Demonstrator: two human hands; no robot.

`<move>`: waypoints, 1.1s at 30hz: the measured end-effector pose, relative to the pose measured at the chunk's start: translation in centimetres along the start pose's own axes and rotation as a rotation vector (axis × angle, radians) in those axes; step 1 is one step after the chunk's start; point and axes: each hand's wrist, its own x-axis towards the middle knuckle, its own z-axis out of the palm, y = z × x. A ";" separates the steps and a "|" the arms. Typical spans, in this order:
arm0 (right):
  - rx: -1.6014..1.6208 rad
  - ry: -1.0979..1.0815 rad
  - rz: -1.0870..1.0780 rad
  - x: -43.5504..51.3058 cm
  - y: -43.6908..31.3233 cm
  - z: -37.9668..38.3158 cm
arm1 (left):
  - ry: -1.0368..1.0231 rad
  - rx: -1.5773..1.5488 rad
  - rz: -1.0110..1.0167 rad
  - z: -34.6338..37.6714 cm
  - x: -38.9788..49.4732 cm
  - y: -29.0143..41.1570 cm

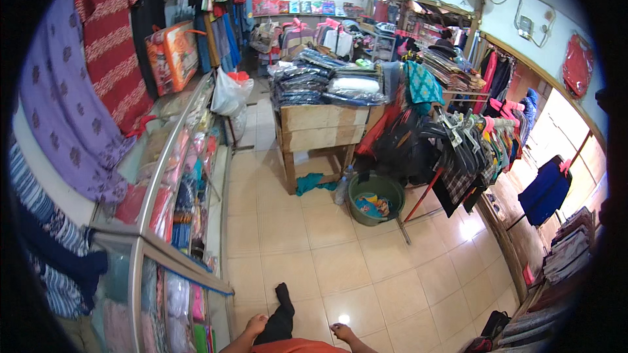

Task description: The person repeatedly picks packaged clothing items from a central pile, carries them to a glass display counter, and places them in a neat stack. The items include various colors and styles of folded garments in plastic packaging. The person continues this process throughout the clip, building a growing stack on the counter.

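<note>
At the bottom of the head view, my left hand point(257, 325) hangs beside my dark-clothed leg, its fingers loosely curled; whether anything is in it cannot be told. My right hand point(342, 332) hangs over the tiled floor point(338, 264), fingers bent, and no held thing can be made out. Ahead stands a wooden table point(324, 125) bearing piles of folded clothes in clear plastic point(301, 83). A green plastic tub point(358, 211) with colourful cloths point(374, 206) in it is on the floor to the right of that table. A teal cloth point(311, 184) lies under the table.
A glass display case point(147, 196) with a metal frame runs along the left, holding packed clothes. To the right stands a clothes rack with hangers point(463, 135), its red leg point(423, 195) reaching the floor. Stacked folded fabrics point(569, 250) and a black bag point(494, 324) are at the lower right.
</note>
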 end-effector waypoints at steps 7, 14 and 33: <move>-0.411 -0.094 -0.056 9.4 -3.7 -6.5 | -0.123 -0.560 -0.313 -4.5 15.5 12.8; -0.225 0.299 0.041 20.3 -13.7 -21.3 | -0.003 -0.163 -0.312 -12.5 25.2 21.5; 1.036 0.753 -0.122 45.0 -41.3 -47.3 | 0.035 -0.768 -0.259 -11.8 49.7 47.4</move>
